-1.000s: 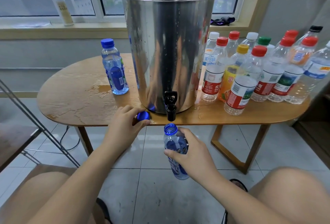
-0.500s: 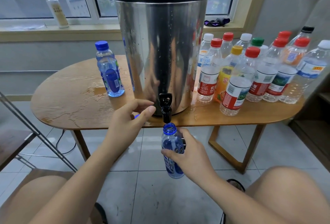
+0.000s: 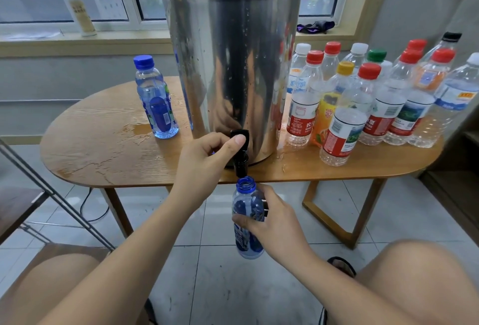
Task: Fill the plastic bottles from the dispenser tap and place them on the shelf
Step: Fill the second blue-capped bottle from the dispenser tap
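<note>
Filling: bottle (image 3: pixel 245 201) gripped by right hand (image 3: pixel 274 221) under tap (image 3: pixel 241 166)
Tap: gripped by left hand (image 3: pixel 204 161)
Risk: floor (image 3: pixel 233 288) wetted if bottle drifts

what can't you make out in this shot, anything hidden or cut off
- Head view, dispenser: its top is cut off by the upper edge.
- Tap: the left hand partly covers its lever, and whether water runs is too fine to tell.
- Open bottle: the right hand hides its fill level.
- Back-row bottles: front ones hide their labels.
- Shelf: not in view.
</note>
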The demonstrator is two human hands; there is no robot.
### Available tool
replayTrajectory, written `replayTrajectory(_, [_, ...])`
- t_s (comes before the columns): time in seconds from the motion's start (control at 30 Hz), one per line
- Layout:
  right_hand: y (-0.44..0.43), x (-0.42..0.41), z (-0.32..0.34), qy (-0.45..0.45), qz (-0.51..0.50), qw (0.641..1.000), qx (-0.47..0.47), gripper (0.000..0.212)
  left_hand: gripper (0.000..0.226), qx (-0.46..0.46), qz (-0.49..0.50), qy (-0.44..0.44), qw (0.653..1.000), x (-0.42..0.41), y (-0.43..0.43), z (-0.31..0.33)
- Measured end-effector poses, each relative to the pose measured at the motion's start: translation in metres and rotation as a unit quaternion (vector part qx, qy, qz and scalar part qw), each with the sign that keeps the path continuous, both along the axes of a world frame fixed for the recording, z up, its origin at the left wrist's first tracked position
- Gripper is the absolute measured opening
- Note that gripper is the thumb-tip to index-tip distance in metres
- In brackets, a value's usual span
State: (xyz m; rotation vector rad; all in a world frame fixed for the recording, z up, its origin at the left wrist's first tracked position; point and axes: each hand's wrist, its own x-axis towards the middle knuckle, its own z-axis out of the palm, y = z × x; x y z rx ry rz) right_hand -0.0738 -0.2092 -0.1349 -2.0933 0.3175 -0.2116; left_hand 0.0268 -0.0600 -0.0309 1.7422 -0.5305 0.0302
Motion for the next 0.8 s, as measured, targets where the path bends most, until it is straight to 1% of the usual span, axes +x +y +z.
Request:
replayTrajectory(0.1, [0.0008, 0.0016, -0.0007, 0.003, 0.001, 1.000, -0.001, 0.068, 0.057, 0.003, -0.003, 0.013, 1.000, 0.0040, -0.0027, 0.0035])
replayTrajectory(0.13, [0.0011, 0.0018, -0.0009, 0.003, 0.001, 1.000, -0.001, 0.069, 0.058, 0.002, 0.003, 0.023, 1.000, 0.0044, -0.0035, 0.0049])
replayTrajectory(0.27, [0.0017, 0.0028, -0.0007, 0.011, 0.003, 1.000, -0.004, 0.073, 0.058, -0.012, 0.016, 0.057, 0.998, 0.0023, -0.0053, 0.0075])
replayTrajectory(0.43, [0.0021, 0.0025, -0.0014, 0.013, 0.004, 1.000, 0.008, 0.074, 0.060, -0.036, 0.016, 0.084, 0.996, 0.0000, -0.0042, 0.0083])
replayTrajectory(0.57, [0.0019, 0.0023, -0.0028, 0.012, 0.001, 1.000, 0.015, 0.075, 0.053, -0.042, 0.010, 0.110, 0.993, 0.0014, -0.0030, 0.0082])
replayTrajectory(0.7, [0.0017, 0.0019, -0.0029, 0.013, 0.003, 1.000, 0.015, 0.074, 0.050, -0.043, 0.007, 0.100, 0.994, -0.0017, -0.0028, 0.0074])
replayTrajectory(0.8, [0.0016, 0.0024, -0.0014, 0.016, 0.005, 1.000, 0.017, 0.075, 0.053, -0.038, 0.007, 0.086, 0.996, -0.0029, -0.0009, 0.0070])
